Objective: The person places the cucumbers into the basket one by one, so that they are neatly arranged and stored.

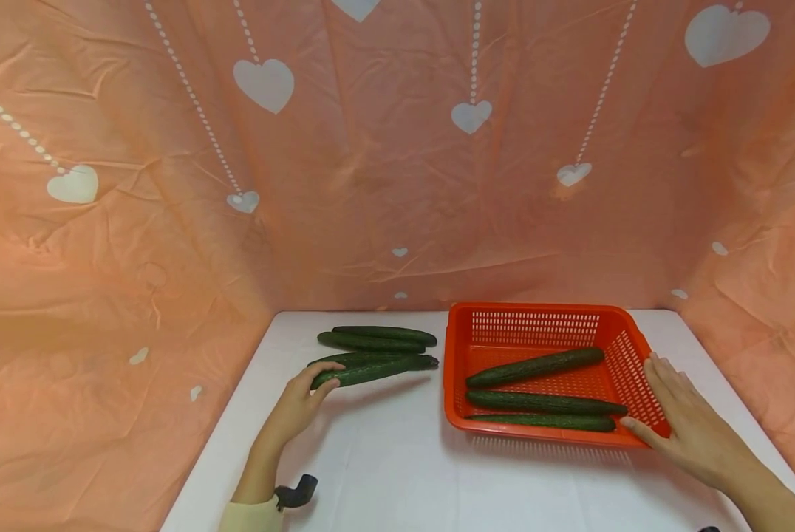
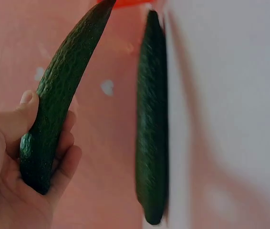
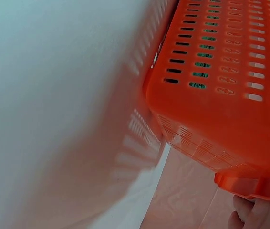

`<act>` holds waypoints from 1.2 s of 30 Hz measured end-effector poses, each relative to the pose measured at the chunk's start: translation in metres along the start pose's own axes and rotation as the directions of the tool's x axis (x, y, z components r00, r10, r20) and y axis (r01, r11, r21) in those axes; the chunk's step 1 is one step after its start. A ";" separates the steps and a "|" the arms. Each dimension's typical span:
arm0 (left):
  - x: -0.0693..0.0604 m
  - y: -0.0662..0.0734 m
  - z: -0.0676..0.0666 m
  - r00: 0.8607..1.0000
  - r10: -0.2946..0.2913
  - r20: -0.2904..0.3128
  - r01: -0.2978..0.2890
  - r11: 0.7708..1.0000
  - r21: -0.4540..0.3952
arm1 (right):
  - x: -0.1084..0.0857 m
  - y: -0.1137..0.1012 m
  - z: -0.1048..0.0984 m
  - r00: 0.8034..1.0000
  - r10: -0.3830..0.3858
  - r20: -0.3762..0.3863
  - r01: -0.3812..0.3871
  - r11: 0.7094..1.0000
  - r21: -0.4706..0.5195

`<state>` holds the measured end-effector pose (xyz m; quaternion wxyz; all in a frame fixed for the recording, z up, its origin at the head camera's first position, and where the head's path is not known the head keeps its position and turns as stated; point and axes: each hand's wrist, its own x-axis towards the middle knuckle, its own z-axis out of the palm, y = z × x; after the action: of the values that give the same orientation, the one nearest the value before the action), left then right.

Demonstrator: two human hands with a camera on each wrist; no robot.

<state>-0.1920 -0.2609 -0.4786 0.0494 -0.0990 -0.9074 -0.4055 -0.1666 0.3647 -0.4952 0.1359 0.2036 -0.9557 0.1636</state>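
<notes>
My left hand [image 1: 301,403] grips the near end of a dark green cucumber [image 1: 379,370], thumb on one side and fingers on the other. In the left wrist view this cucumber [image 2: 61,95] is held up, apart from another cucumber [image 2: 151,119] lying on the table. My right hand [image 1: 693,428] rests at the right side of a red plastic basket [image 1: 456,369], fingers straight along its rim and thumb at the front corner. Inside the basket lie three cucumbers [image 1: 544,403]. In the right wrist view only a few fingertips [image 3: 242,207] show beside the basket's rim.
Two more cucumbers [image 1: 377,340] lie side by side farther back on the white table [image 1: 384,465], left of the basket. An orange cloth with white hearts [image 1: 397,185] hangs around the back and sides. A black strap piece [image 1: 298,491] sticks out from the left wrist.
</notes>
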 end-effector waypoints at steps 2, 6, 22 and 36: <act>0.002 0.008 0.001 1.000 0.017 -0.018 -0.018 1.000 -0.013 | 0.000 0.000 0.000 1.000 0.003 0.002 -0.003 1.000 0.002; 0.008 0.025 0.003 0.997 0.041 -0.065 -0.044 0.998 -0.040 | 0.000 -0.001 0.001 1.000 0.005 -0.001 -0.005 1.000 0.002; 0.047 0.093 0.046 0.990 0.143 -0.015 -0.144 0.987 -0.076 | 0.000 -0.001 -0.001 1.000 -0.015 -0.010 0.015 1.000 0.001; 0.070 0.136 0.108 0.968 0.198 0.156 -0.193 0.980 -0.048 | 0.001 -0.001 0.000 1.000 -0.010 -0.007 0.010 1.000 -0.008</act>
<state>-0.2315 -0.0817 -0.4398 0.0146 -0.2211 -0.8875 -0.4041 -0.1673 0.3629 -0.4946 0.1411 0.2074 -0.9547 0.1599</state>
